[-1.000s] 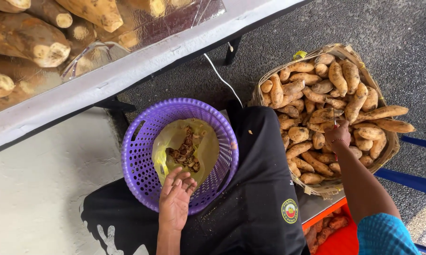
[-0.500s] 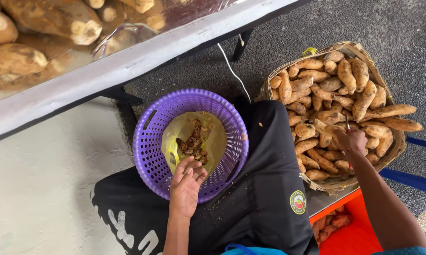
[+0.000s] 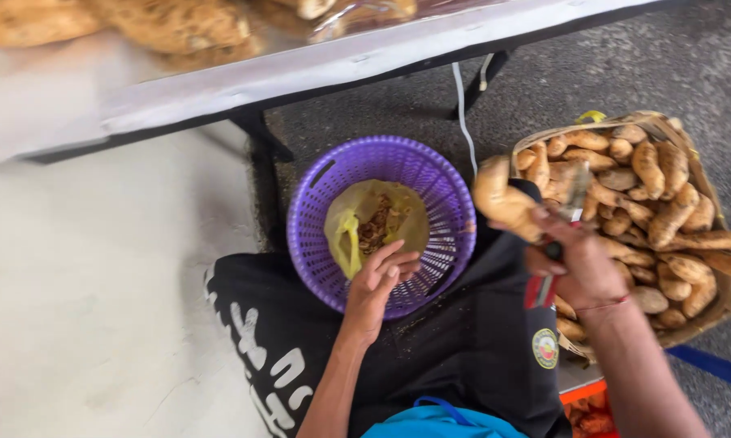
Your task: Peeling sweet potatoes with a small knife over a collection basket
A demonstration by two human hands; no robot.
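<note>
My right hand (image 3: 580, 264), right of centre, closed on a sweet potato (image 3: 503, 201) and a red-handled peeler (image 3: 553, 243) | my left hand (image 3: 380, 280) lay loosely open on the purple basket (image 3: 438, 174) rim | earlier the right hand was down in the wicker basket (image 3: 726, 304), potato not lifted.

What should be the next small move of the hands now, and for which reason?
Probably bring the left hand across to steady the sweet potato. The right hand holds both it and a red-handled peeler over the lap, beside the purple basket with peelings in a yellow bag.
</note>
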